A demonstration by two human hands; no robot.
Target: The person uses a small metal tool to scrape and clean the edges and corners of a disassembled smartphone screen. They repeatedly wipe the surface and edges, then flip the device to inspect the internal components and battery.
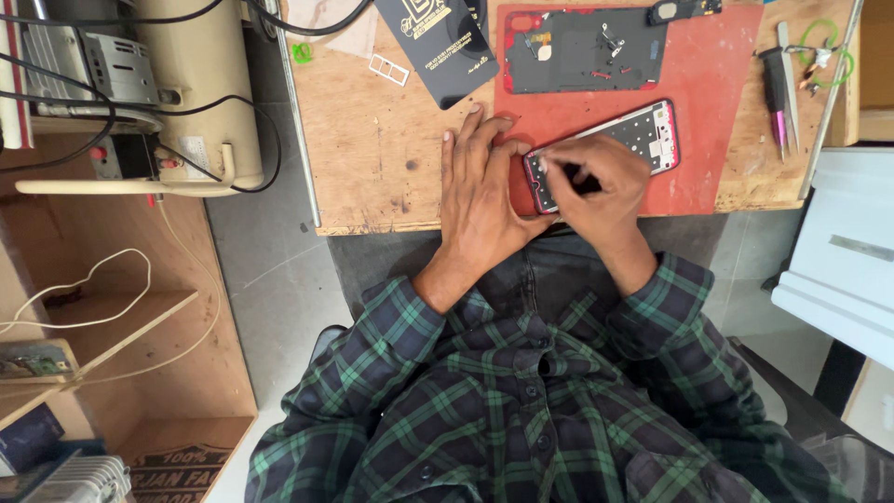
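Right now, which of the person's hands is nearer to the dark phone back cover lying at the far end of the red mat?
Left. The left hand lies flat beside the phone frame, fingertips reaching toward the back cover. The right hand rests on the frame, farther from the cover.

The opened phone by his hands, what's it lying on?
The opened phone lies on a red mat on the wooden table. The right hand covers its near end; the left hand rests flat beside it. Nothing beneath the phone shows.

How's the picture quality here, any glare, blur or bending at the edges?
Head view: even, soft light, no harsh glare; faint shadow under the left hand and right hand on the opened phone; the wooden table edges bow slightly from the wide lens; the centre is sharp.
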